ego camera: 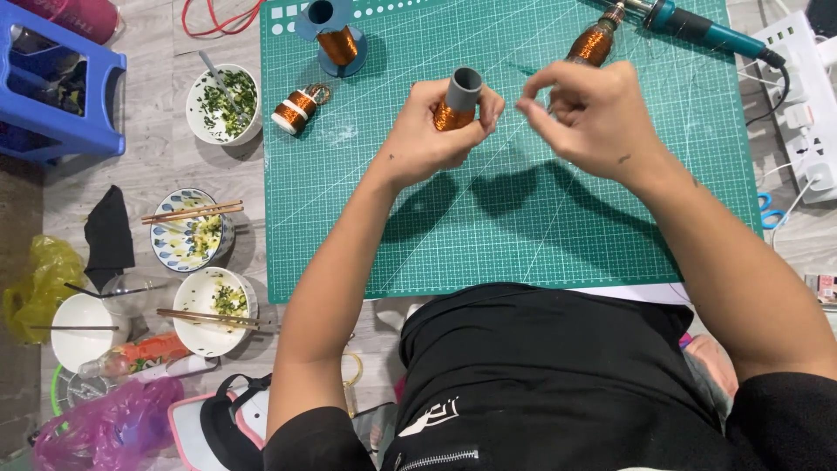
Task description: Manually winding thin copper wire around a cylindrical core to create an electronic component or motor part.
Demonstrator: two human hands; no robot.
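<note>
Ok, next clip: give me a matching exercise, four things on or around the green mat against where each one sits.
Things:
1. grey tube wound with copper wire
2. blue spool stand
3. power tool
4. bowl with chopsticks laid across it

Places:
A. top right corner of the cutting mat
B. on the floor left of the mat
C. held in the left hand
D. top edge of the mat, left of centre

Pairs: 1-C, 2-D, 3-A, 4-B
</note>
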